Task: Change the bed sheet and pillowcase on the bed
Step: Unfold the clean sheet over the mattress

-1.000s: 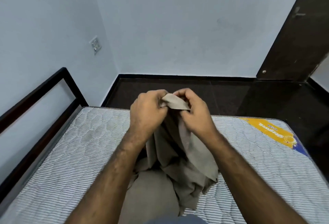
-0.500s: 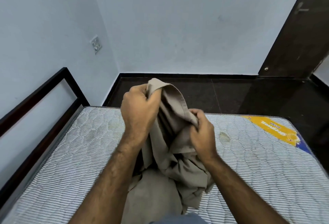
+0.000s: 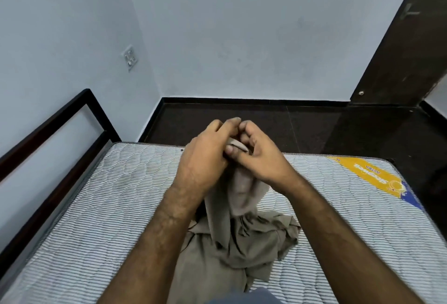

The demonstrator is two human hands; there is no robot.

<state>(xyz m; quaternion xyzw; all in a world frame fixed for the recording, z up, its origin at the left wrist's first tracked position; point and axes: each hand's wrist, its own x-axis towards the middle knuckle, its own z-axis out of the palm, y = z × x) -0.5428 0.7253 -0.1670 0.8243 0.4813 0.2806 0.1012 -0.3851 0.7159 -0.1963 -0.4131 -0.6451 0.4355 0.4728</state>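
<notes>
From the head view I saw my left hand (image 3: 203,158) and right hand (image 3: 261,156) meet above the mattress (image 3: 96,207), fingers (image 3: 233,151) of both curled and pinching the top edge of the beige sheet (image 3: 232,238). The rest hung down and lay bunched on the bare striped mattress between my forearms.

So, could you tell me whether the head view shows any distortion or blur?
Head view: wide-angle bending bows the bed frame and mattress edges; the fingers on the beige sheet are slightly smeared; lighting is soft and even.
</notes>
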